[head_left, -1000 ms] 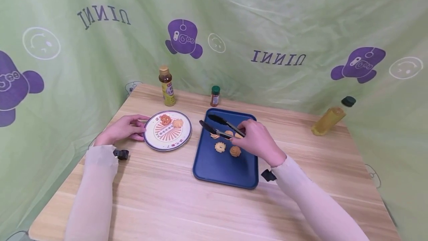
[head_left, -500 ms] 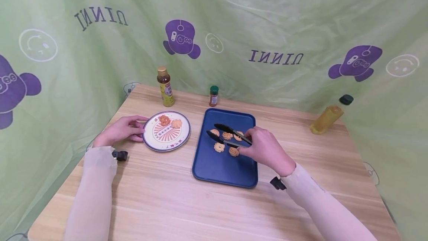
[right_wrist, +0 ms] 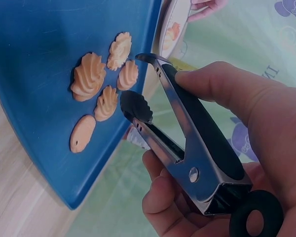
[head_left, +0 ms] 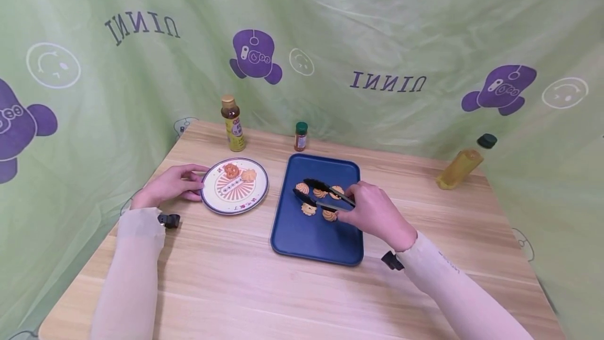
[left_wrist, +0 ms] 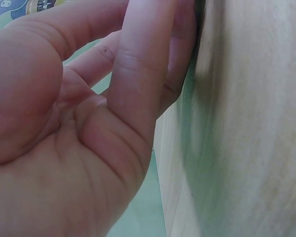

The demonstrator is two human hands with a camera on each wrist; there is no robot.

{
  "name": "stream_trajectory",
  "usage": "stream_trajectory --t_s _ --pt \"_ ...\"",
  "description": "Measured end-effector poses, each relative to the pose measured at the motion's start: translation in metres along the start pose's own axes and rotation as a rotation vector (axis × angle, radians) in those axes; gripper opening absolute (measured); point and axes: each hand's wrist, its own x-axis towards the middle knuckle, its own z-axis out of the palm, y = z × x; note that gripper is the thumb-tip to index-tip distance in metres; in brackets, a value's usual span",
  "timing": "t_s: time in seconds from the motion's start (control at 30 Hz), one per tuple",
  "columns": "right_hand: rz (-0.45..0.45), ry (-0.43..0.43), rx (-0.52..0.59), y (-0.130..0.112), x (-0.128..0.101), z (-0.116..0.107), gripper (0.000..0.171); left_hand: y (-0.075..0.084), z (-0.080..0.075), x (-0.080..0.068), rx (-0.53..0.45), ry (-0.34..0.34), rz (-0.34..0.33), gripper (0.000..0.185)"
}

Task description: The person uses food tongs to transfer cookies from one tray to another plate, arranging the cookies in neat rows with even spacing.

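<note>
My left hand [head_left: 172, 183] holds the left rim of a white, blue-edged plate [head_left: 243, 201]. Two cookies lie on this plate, a browner round one [head_left: 231, 171] and a paler swirled one [head_left: 249, 175]. My right hand [head_left: 377, 211] grips a pair of metal tongs [right_wrist: 180, 111] with black tips, thumb on one arm and fingers on the other. The tongs stand spread with nothing between their tips, which overlap the cookies in the head view. Several cookies [right_wrist: 89, 76] lie grouped on a dark blue tray [head_left: 313, 245].
Behind the plate stands a gold-capped bottle [head_left: 233, 125]. A small green-capped jar [head_left: 301, 136] is behind the tray. At the far right a bottle of yellow oil [head_left: 459, 170] has a dark cap. A green printed curtain [head_left: 321, 20] hangs behind the wooden table [head_left: 226, 277].
My right hand has moved right and nearer me, bringing the tongs' tips down toward the cookies; in the last half second they shifted only slightly. My left hand stays at the plate.
</note>
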Motion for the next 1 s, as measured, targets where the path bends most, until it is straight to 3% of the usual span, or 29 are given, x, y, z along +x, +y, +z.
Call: stream_trajectory --t_s 1.0 --pt "0.046 -0.013 0.04 -0.0019 0.0035 -0.0014 0.045 0.0024 0.0003 -0.0007 0.008 0.005 -0.018 0.065"
